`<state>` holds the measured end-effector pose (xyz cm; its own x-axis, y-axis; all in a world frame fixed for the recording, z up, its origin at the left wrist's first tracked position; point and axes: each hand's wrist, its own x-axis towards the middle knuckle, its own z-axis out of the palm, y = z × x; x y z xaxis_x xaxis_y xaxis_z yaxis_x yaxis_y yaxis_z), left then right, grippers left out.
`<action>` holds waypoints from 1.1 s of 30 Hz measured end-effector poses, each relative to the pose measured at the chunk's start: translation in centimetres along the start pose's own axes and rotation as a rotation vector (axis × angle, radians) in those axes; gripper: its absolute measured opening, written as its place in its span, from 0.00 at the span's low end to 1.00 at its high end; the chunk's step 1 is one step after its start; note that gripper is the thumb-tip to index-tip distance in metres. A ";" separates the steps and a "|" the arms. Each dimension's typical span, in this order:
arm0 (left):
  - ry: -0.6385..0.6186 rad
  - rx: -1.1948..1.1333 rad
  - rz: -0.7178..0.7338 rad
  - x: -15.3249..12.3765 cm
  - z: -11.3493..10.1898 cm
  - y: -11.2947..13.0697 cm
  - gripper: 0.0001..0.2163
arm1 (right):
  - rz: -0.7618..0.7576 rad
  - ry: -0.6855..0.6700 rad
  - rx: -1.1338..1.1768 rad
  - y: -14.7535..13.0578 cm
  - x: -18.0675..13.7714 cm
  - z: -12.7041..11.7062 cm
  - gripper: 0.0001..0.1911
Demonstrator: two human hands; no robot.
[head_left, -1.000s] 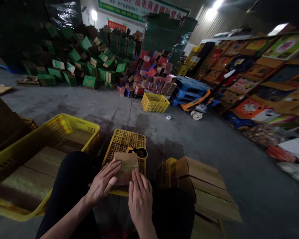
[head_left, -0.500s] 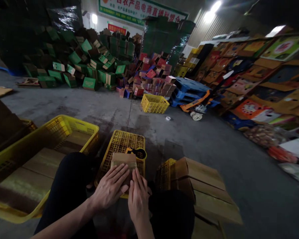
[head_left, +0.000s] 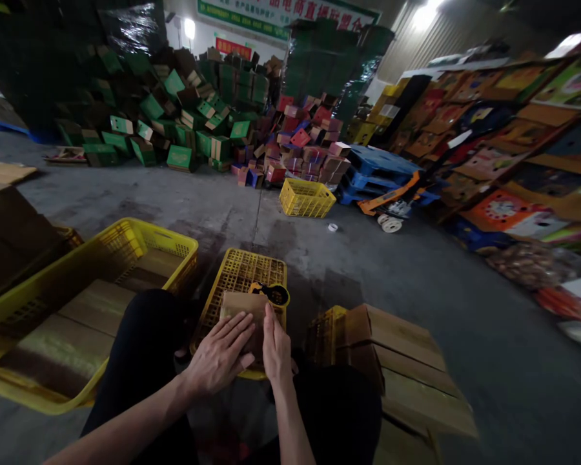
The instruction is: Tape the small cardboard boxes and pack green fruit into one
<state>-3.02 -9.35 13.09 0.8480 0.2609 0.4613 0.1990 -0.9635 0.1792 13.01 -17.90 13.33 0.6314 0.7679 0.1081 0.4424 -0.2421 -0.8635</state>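
A small brown cardboard box [head_left: 244,305] rests on an upturned yellow plastic crate [head_left: 232,268] between my knees. My left hand [head_left: 223,352] lies flat across the top of the box, fingers stretched out. Along the box's right side stands my right hand [head_left: 277,345], fingers straight and held together, palm turned toward the box. Just behind the box, on the crate, is a black and yellow tape dispenser [head_left: 271,293], partly covered by the box. Neither hand is wrapped round anything.
At the left, a large yellow crate [head_left: 179,274] holds flat-lying cardboard boxes [head_left: 90,307]. Cardboard boxes [head_left: 411,349] are stacked by my right knee. Farther off stand another yellow crate [head_left: 307,197], blue pallets [head_left: 377,168], an orange pallet jack [head_left: 392,197] and heaped green cartons [head_left: 179,156].
My right hand has shifted from the box's top right edge to its right side, its palm now turned inward. My left hand stays flat on top. The view has tilted slightly.
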 end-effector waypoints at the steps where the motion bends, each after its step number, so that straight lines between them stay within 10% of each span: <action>1: -0.002 0.006 -0.010 0.0 -0.1 0.2 0.27 | 0.040 0.007 0.058 0.1 -0.2 0.1 0.33; 25: -0.088 0.113 -0.160 6.5 -0.7 2.0 0.18 | -0.041 0.103 0.112 2.2 -5.3 -0.1 0.28; 33: -0.077 0.066 -0.138 4.3 -1.1 2.8 0.21 | -0.118 0.216 0.108 3.8 -5.7 1.7 0.27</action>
<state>0.59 -10.83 16.53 0.8450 0.3877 0.3682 0.3455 -0.9215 0.1774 10.00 -22.21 8.56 0.7055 0.6403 0.3038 0.4580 -0.0847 -0.8849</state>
